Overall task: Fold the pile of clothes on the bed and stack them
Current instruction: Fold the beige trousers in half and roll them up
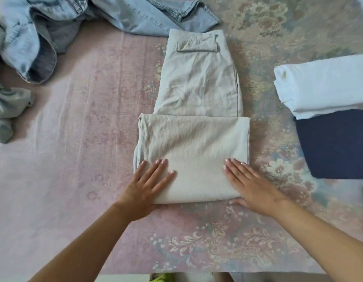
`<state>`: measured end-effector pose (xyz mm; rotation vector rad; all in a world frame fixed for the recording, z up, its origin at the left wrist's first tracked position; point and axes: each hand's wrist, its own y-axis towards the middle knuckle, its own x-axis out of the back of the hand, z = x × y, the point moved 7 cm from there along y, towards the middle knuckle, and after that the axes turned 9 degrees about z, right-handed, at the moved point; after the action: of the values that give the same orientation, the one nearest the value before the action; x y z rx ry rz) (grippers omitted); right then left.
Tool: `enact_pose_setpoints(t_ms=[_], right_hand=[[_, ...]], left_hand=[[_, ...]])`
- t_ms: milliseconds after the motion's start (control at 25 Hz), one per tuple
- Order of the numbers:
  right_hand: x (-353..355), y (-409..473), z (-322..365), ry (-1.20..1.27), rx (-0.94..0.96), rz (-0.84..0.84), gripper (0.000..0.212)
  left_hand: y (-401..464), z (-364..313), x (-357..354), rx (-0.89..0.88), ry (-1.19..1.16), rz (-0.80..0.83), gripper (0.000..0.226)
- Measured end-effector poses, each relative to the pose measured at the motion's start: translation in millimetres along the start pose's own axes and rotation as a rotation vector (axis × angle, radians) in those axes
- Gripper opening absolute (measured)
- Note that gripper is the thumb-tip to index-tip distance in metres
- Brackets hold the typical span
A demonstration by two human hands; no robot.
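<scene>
On bed (pixel 74 139): both hands, left (pixel 145 186) and right (pixel 252 186), flat on folded beige trousers (pixel 197 119), grip released

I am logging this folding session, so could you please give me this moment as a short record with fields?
surface: bed cover, pink with a floral pattern
item in work: beige trousers, bottom part folded up over itself
left hand: flat, pressing the fold's near left corner
right hand: flat, pressing the fold's near right corner
folded stack: white garment on top of navy garment, at right
unfolded: denim clothes at far left, grey-green garment at the left edge
</scene>
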<state>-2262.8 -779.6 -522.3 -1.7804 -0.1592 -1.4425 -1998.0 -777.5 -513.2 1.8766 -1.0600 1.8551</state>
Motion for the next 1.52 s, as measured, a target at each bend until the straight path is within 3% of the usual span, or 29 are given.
enact_pose_setpoints(t_ms=[80,160,320,360,440,520,560,640,680,720,760,840,880,960,1000,1080,1160,1280,1360,1400,1520], right_hand=[[5,0,-5,0.067,0.007,-0.008,0.078],[9,-11,2,0.150,0.047,0.075,0.081],[43,-58,26,0.230,0.072,0.219,0.076],[55,-74,32,0.264,0.097,0.260,0.071],[66,-108,56,0.468,0.165,0.538,0.056],[85,-127,68,0.671,0.199,0.655,0.047],[96,-130,65,0.786,0.162,0.751,0.031],[122,-119,38,0.933,0.100,0.817,0.010],[136,-103,19,1.004,0.075,0.749,0.014],[156,-82,-4,1.110,0.032,0.612,0.029],[169,-60,-32,1.265,-0.053,0.433,0.052],[163,-24,-80,1.729,-0.255,0.105,0.086],[143,-9,-91,1.866,-0.353,0.019,0.098],[90,9,-78,1.865,-0.513,0.091,0.102],[66,14,-66,1.837,-0.578,0.095,0.085],[39,18,-58,1.740,-0.714,-0.033,0.049],[41,20,-63,1.637,-0.736,-0.184,0.030],[92,18,-76,1.386,-0.626,-0.541,0.020],[107,25,-80,1.276,-0.617,-0.678,0.023],[102,34,-81,1.239,-0.632,-0.664,0.025],[76,57,-83,1.203,-0.695,-0.418,0.028]], left_hand=[[-5,0,2,0.027,-0.016,-0.053,0.048],[-12,-7,4,0.066,-0.050,-0.060,0.049],[-52,-39,27,-0.059,-0.234,0.059,0.043],[-66,-50,40,-0.066,-0.296,0.119,0.040],[-88,-67,64,-0.016,-0.408,0.333,0.031],[-107,-80,86,0.048,-0.598,0.725,0.025],[-112,-82,99,0.050,-0.703,0.867,0.024],[-100,-60,126,0.074,-0.895,0.932,0.026],[-84,-40,138,0.092,-0.979,0.847,0.029],[-64,-10,150,0.167,-1.088,0.643,0.031],[-48,31,158,0.317,-1.231,0.345,0.033],[-36,96,144,0.665,-1.748,-0.255,0.052],[-32,106,121,0.809,-1.908,-0.384,0.065],[-21,81,80,0.914,-1.857,-0.269,0.070],[-18,64,64,0.941,-1.770,-0.217,0.060],[-16,46,41,1.073,-1.638,-0.290,0.037],[-16,48,32,1.166,-1.514,-0.360,0.034],[-8,56,59,1.137,-1.285,-0.571,0.025],[-3,55,62,1.169,-1.220,-0.643,0.027],[0,56,53,1.215,-1.219,-0.599,0.031],[0,56,29,1.329,-1.199,-0.478,0.037]])
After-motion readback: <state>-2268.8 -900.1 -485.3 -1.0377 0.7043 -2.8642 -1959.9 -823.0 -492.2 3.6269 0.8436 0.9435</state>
